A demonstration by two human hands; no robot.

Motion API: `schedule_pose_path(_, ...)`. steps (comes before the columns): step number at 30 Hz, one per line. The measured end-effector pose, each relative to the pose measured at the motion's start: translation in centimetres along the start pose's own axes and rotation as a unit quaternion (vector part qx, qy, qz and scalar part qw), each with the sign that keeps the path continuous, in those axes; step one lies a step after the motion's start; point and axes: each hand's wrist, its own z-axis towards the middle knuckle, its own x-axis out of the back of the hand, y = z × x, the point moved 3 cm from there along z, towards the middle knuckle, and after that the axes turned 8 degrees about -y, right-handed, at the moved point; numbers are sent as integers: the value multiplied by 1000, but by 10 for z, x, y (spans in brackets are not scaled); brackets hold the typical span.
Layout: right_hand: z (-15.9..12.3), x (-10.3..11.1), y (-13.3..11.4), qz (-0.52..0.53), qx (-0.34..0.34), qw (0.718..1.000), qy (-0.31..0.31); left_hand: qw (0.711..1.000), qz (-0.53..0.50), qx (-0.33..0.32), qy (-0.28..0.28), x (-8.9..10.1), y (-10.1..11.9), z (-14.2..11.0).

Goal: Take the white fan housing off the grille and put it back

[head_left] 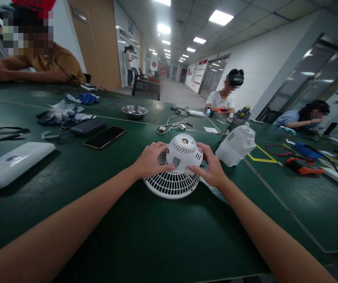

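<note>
Left hand [154,159] hugged the white fan [183,157], fingers curled, left side | Fan sat mid-table [157,236], near; I thought holding both sides evenly, not squeezing hard, worked best; round top [183,139] pointed up, wide cage [173,188] down, long line roughly upright | Right hand [211,163] curled, hugged the right side
</note>
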Motion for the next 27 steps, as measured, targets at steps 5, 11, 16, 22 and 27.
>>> schedule_pose_path(5,3,3,-4,-5,2,1000,-18,1000,-17,-8,7,-1,-3,1)
schedule_pose_path(11,3,3,-3,-6,-4,1000,-28,1000,-17,-13,10,-1,-4,2)
schedule_pose_path(16,3,1,0,10,-12,999,-31,1000,-13,-25,8,1,-1,2)
schedule_pose_path(22,4,3,1,-26,0,999,-47,1000,-17,-17,-1,1,0,2)
schedule_pose_path(27,5,4,0,-39,4,998,-57,999,-33,-12,-14,2,-3,3)
